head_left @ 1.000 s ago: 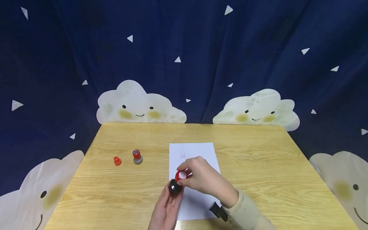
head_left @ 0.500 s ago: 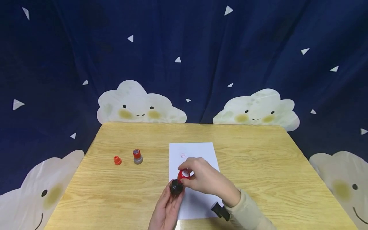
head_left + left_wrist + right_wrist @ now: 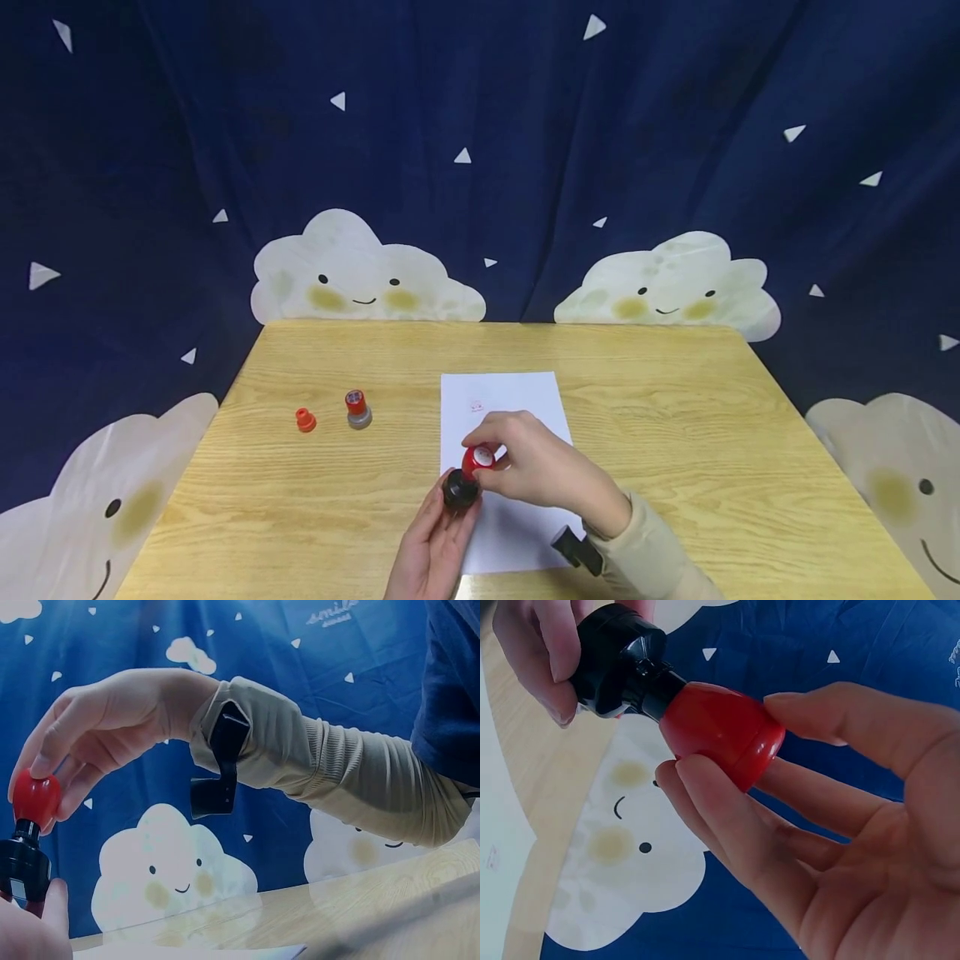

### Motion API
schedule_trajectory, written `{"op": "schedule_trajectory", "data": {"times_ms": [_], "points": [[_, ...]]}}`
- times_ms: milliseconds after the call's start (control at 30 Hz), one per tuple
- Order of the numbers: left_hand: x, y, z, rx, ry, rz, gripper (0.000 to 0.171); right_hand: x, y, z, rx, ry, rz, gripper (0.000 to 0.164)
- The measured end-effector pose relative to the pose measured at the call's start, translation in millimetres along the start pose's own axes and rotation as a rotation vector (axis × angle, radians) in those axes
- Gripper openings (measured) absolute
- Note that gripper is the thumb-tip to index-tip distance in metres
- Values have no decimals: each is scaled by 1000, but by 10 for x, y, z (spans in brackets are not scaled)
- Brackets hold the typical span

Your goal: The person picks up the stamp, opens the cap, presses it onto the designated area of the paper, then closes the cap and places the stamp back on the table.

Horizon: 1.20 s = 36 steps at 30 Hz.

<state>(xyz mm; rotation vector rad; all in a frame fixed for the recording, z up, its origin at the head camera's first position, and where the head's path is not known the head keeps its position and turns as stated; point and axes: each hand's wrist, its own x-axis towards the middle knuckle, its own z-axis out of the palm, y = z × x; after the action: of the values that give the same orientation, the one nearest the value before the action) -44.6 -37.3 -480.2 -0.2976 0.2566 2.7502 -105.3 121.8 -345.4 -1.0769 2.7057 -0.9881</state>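
Observation:
A stamp with a red knob handle [image 3: 476, 463] and a black base [image 3: 460, 492] is held between both hands, low over the paper. My right hand [image 3: 535, 462] pinches the knob between thumb and fingertips. In the right wrist view, the glossy red handle [image 3: 712, 731] joins the black base [image 3: 622, 664] by a narrow black neck. My left hand [image 3: 433, 546] holds the base from beneath, its fingers [image 3: 555, 645] curled against the black side. The left wrist view has the stamp upright, knob on top [image 3: 35, 799]. The stamping face is hidden.
White paper [image 3: 517, 533] lies under the hands, bearing a small red print [image 3: 477, 406]. To the left, a red-and-grey stamp [image 3: 358, 410] and a small red piece [image 3: 305, 420] stand on the wooden table [image 3: 300, 500]. A patterned blue curtain [image 3: 517, 100] hangs behind.
Both hands and the stamp have shifted very slightly right. The white top of the red knob looks a little turned since a second ago; both grips remain.

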Motion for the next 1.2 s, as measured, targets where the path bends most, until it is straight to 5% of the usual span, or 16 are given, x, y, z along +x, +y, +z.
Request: {"op": "schedule_trajectory", "data": {"times_ms": [767, 1200], "points": [[21, 0, -55, 24, -87, -14, 27, 17, 5, -6, -12, -5, 3, 23], [13, -7, -49, 28, -25, -12, 25, 9, 4, 2, -22, -11, 17, 21]]}}
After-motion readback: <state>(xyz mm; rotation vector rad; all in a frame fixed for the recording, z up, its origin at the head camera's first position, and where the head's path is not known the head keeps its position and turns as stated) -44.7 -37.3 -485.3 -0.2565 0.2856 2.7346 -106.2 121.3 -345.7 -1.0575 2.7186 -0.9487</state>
